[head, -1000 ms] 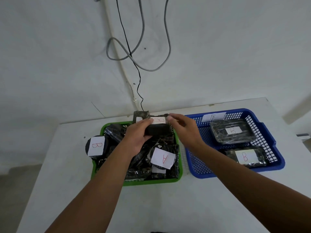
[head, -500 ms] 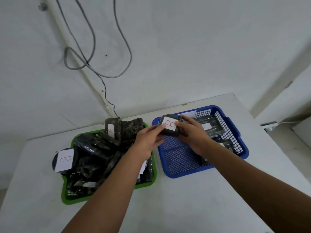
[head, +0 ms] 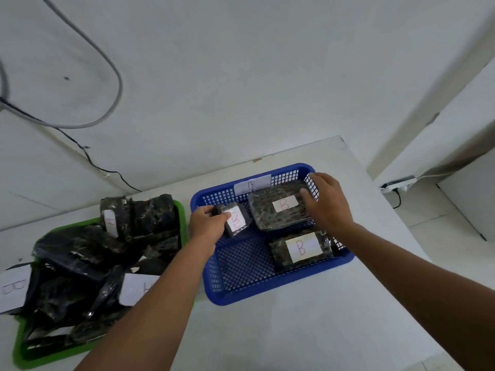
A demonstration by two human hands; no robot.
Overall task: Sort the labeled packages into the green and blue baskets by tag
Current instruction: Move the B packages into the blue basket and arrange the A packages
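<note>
My left hand (head: 207,223) grips a small black package tagged B (head: 235,219) and holds it inside the blue basket (head: 267,290) at its back left. My right hand (head: 325,200) rests on the right end of a larger dark package tagged B (head: 280,208) at the back of that basket. A third B package (head: 300,249) lies at the basket's front right. The green basket (head: 24,354) on the left is heaped with black wrapped packages (head: 80,253), some showing white tags.
A paper tag marked B (head: 251,184) hangs on the blue basket's back wall. The white table (head: 294,330) ends close to the right of the blue basket. Cables (head: 112,65) hang on the wall behind. A power strip (head: 399,183) lies on the floor at right.
Both hands carried the small B package from the green basket over to the blue one. My right hand let go of it and reached to the large package at the back.
</note>
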